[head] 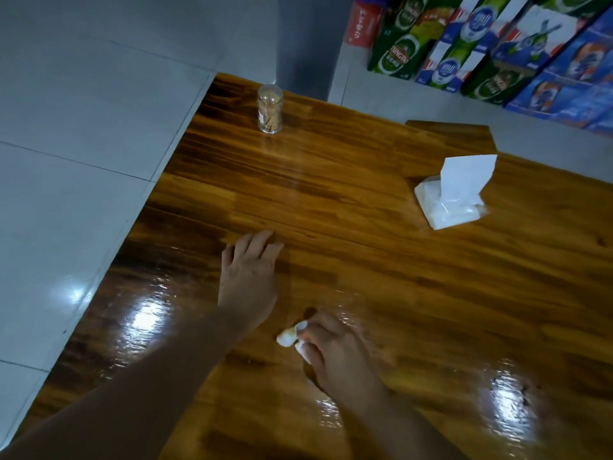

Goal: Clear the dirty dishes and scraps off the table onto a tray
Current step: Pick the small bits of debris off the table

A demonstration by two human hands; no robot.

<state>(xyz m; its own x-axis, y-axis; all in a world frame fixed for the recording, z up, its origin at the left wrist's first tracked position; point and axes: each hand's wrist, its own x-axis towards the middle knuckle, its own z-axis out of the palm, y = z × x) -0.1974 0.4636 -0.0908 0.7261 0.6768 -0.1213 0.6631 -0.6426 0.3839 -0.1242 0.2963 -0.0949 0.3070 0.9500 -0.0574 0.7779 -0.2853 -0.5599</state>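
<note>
My right hand (335, 353) grips a crumpled, stained white tissue (292, 336) and holds it against the glossy wooden table (381, 277). The wad sticks out to the left of my fingers. My left hand (248, 273) lies flat on the wood a little farther away, fingers spread and straight, holding nothing. No dishes and no tray are in view.
A pack of white tissues (451, 200) with one sheet pulled up lies at the right. A clear toothpick jar (270, 109) stands near the table's far corner. A few dark crumbs (525, 390) lie at the near right. Beer cartons (497, 44) are stacked on the tiled floor beyond.
</note>
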